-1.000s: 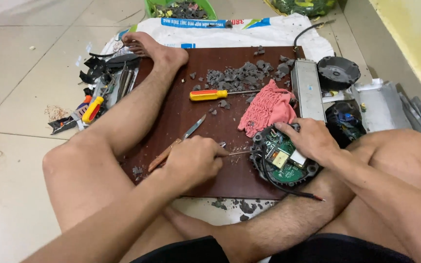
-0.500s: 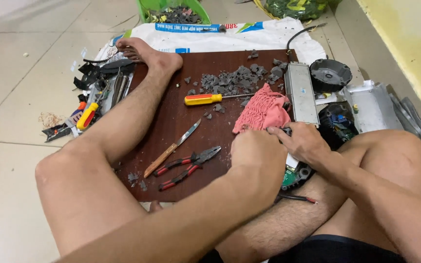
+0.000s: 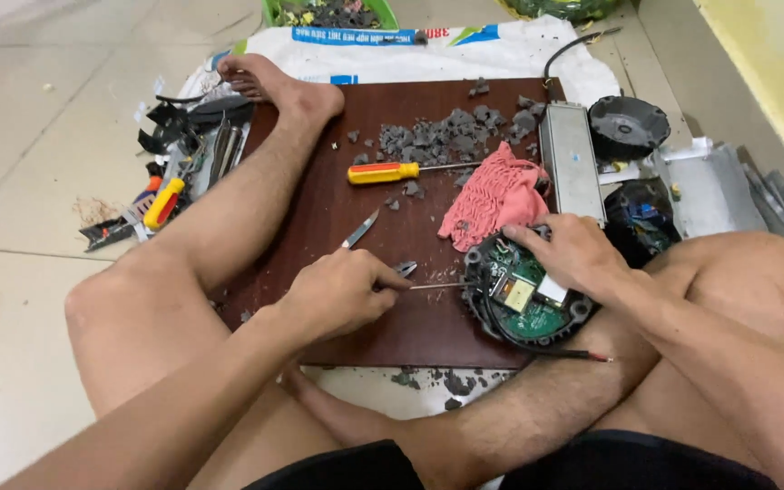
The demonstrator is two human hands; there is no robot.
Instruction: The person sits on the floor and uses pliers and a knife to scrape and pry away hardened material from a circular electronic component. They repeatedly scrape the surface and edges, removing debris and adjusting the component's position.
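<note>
A thin metal probe point(image 3: 437, 287) is clamped in the closed left hand point(image 3: 342, 292), its tip set against the round driver module point(image 3: 526, 295) lying at the near right edge of the brown board point(image 3: 319, 218). The right hand point(image 3: 569, 254) is pressed down over the module's green circuit board point(image 3: 537, 308), fingers spread. The module is judged rigid but fragile; its black rim is the safer hold

Circuit unit point(image 3: 524, 295) on board point(image 3: 365, 318) — cloth point(image 3: 492, 195) behind (screwdriver point(image 3: 383, 171) left).
</note>
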